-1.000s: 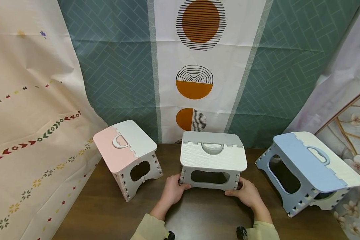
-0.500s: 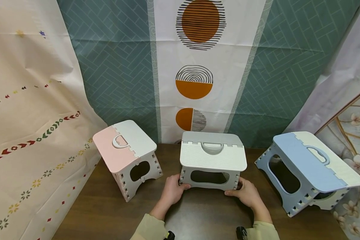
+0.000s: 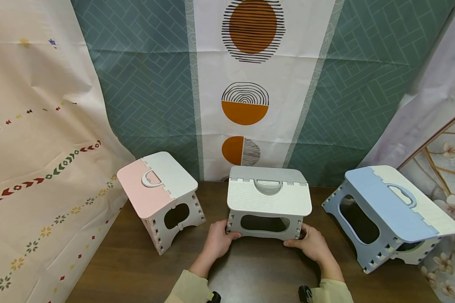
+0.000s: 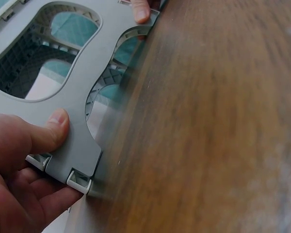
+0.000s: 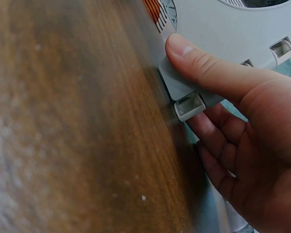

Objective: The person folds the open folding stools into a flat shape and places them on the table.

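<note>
Stool (image 3: pixel 270 202) standing evenly between left hand (image 3: pixel 218 239) and right hand (image 3: pixel 313 244)

You are gripping the stool at its two near lower corners: each thumb is pressing on the face of the front leg panel (image 4: pixel 94 63), while fingers are curling behind the outer edge. Neither hand is idling, and neither is sitting clearly nearer, since they are flanking it evenly. The stool is standing upright straight ahead of you, its long axis running left to right, from one hand across to the other. Its top is lying flat, the grey part facing away and the white part facing you, with the handle (image 3: pixel 268 191) sitting unheld near the seam.

Underneath, the brown wooden table (image 3: pixel 258 269) is bearing everything; the feet are looking planted, though you are getting no view sharp enough to rule out a slight gap. On your left, a pink-and-white stool (image 3: pixel 161 198) is standing at a slant, near but not touching. On your right, a blue-and-white stool (image 3: pixel 396 210) is slanting too, just apart. Behind, a patterned cloth (image 3: pixel 246 113) is hanging past the table's far edge, while a cream cloth (image 3: pixel 41 126) is sloping down leftward and a floral cloth (image 3: pixel 447 202) is draping rightward.
</note>
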A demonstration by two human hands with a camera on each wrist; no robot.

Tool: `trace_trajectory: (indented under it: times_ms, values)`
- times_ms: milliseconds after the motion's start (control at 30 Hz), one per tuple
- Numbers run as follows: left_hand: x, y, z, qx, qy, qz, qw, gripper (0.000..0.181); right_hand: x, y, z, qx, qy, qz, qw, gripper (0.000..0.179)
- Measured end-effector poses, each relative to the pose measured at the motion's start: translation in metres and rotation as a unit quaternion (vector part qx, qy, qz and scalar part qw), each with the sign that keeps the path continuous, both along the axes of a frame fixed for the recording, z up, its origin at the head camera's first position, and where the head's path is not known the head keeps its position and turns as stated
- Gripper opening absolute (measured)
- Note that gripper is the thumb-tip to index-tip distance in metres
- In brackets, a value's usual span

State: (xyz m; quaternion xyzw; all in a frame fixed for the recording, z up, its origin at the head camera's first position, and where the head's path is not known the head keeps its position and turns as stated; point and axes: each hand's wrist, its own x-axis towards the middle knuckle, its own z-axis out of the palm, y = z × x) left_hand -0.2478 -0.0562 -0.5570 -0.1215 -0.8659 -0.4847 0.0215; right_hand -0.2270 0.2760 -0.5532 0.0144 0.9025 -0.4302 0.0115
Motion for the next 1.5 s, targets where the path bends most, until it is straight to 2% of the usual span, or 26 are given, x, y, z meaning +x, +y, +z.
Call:
trace_trajectory:
  times_ms: [567,733,1500]
  values:
    - [-0.0006,0.0001,0.0001,0.000,-0.008,0.000,1.0000,0.020,0.0002,-0.0004,0.0011,0.002,-0.003,0.002,1.0000,0.058]
    - [-0.0004,-0.0002,-0.0001,-0.004,0.001,-0.001,1.0000,0.021,0.0001,-0.0006,0.0017,0.002,-0.002,0.003,1.0000,0.057]
    - [0.0012,0.0011,0.0002,-0.011,0.004,0.005,0.9999,0.020,0.0014,-0.0001,0.0010,0.005,0.001,0.003,1.0000,0.055]
